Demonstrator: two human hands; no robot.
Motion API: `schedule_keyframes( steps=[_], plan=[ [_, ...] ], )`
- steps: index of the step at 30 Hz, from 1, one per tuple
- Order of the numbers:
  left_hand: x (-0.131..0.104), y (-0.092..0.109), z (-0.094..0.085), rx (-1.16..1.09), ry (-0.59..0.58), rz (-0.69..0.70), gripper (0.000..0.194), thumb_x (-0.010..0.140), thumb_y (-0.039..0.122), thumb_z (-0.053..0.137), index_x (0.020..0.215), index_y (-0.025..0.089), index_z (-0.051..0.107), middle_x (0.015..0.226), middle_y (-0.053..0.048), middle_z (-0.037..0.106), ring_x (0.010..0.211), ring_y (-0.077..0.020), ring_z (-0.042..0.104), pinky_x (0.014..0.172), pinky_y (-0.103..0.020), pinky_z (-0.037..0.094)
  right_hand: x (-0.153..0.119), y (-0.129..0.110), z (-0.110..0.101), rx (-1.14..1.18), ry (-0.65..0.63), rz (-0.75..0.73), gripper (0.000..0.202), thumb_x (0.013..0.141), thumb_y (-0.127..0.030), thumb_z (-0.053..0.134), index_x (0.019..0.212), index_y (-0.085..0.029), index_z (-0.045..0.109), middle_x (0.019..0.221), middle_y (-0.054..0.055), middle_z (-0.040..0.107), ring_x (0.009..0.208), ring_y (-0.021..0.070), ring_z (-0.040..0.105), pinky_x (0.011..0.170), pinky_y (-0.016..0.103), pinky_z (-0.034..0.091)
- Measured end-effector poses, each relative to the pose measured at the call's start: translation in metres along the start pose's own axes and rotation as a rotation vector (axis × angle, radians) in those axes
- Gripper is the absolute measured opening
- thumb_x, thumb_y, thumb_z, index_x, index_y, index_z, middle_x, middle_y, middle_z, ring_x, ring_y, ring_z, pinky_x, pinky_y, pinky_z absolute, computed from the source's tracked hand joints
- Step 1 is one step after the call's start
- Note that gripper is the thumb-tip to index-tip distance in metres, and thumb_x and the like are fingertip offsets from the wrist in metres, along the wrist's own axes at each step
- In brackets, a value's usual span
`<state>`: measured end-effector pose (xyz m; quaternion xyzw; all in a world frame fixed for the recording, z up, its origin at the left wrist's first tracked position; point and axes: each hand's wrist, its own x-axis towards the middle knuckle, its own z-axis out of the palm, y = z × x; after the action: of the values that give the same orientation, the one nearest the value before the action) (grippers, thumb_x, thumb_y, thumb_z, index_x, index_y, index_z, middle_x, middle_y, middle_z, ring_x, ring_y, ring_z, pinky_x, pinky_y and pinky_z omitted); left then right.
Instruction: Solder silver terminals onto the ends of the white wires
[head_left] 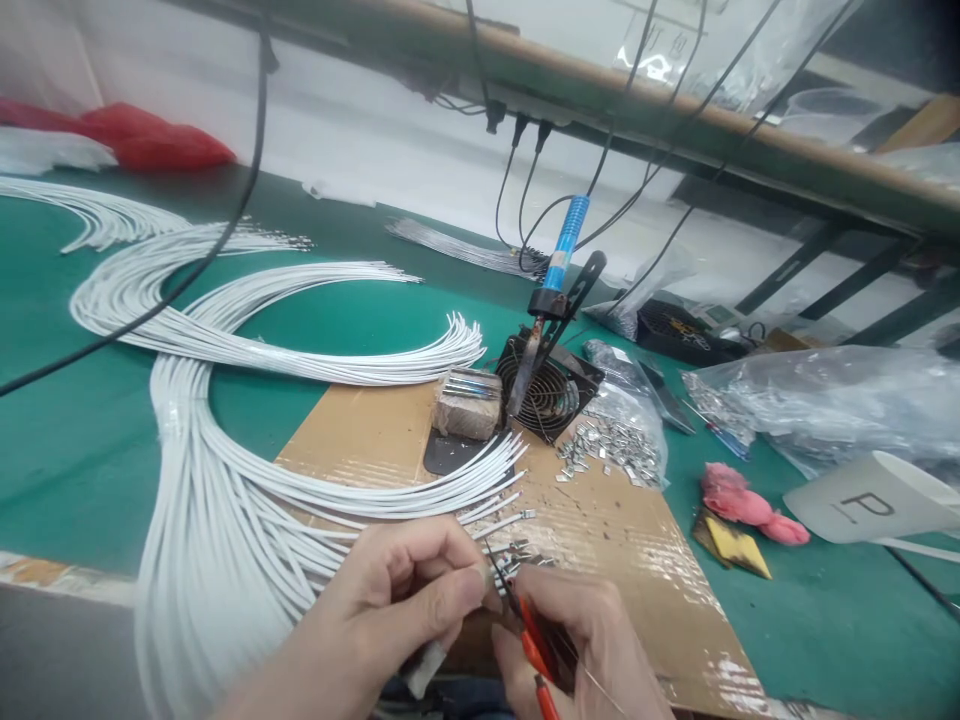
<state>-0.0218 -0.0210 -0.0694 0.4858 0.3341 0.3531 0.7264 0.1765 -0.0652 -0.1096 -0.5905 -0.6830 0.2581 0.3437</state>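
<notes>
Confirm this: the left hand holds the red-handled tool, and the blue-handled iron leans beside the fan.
Wrong hand: in the head view, the red-handled tool is in the right hand, not the left hand. The blue-handled iron does lean beside the fan.

Two Chinese characters, 打包, can be read on a pale sheet (694, 45) above the edge of the shelf (795, 155); they are printed in dark strokes and slightly blurred. A large dark capital P is borne by the side of the white cup (840, 490), set at a tilt, with a small mark beside it that cannot be made out. A pale patch is seen on the blue handle (568, 235) of the iron, but no wording can be read on it.
</notes>
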Motion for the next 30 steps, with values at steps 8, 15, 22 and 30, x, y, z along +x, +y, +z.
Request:
schedule_keyframes(
  steps=[8,15,22,30],
  plan=[
    [-0.009,-0.011,0.005,0.612,0.209,0.402,0.024,0.104,0.035,0.064,0.086,0.023,0.076,0.069,-0.001,0.071,0.06,-0.0168,0.062,0.059,-0.025,0.046,0.002,-0.004,-0.019,-0.1,-0.105,-0.016,0.027,0.074,-0.019,0.062,0.06,-0.024,0.04,0.059,-0.005,0.041,0.057,0.013,0.035,0.051,0.026,0.024],
    [-0.001,0.006,0.003,0.355,0.122,0.232,0.023,0.091,0.044,0.078,0.085,0.022,0.079,0.059,-0.001,0.068,0.058,-0.0194,0.062,0.051,-0.025,0.043,0.008,-0.016,-0.022,-0.132,-0.178,-0.049,0.026,0.073,-0.02,0.052,0.064,-0.023,0.027,0.058,-0.007,0.032,0.055,0.0106,0.031,0.052,0.027,0.019],
    [0.003,0.012,0.008,0.019,0.063,-0.007,0.04,0.081,0.059,0.084,0.088,0.02,0.078,0.05,0.002,0.057,0.048,-0.0162,0.054,0.044,-0.024,0.031,0.008,-0.021,-0.02,-0.161,-0.097,-0.086,0.026,0.073,-0.015,0.05,0.066,-0.023,0.027,0.059,-0.008,0.031,0.055,0.0092,0.031,0.052,0.025,0.02],
    [0.005,-0.003,-0.01,-0.137,-0.103,-0.264,0.044,0.078,0.059,0.084,0.076,0.017,0.071,0.048,0.005,0.051,0.04,-0.0053,0.022,0.042,-0.025,0.008,0.008,-0.011,-0.009,-0.1,-0.018,-0.206,0.023,0.065,-0.014,0.049,0.067,-0.023,0.027,0.06,-0.008,0.032,0.054,0.0084,0.03,0.053,0.025,0.02]
  ],
)
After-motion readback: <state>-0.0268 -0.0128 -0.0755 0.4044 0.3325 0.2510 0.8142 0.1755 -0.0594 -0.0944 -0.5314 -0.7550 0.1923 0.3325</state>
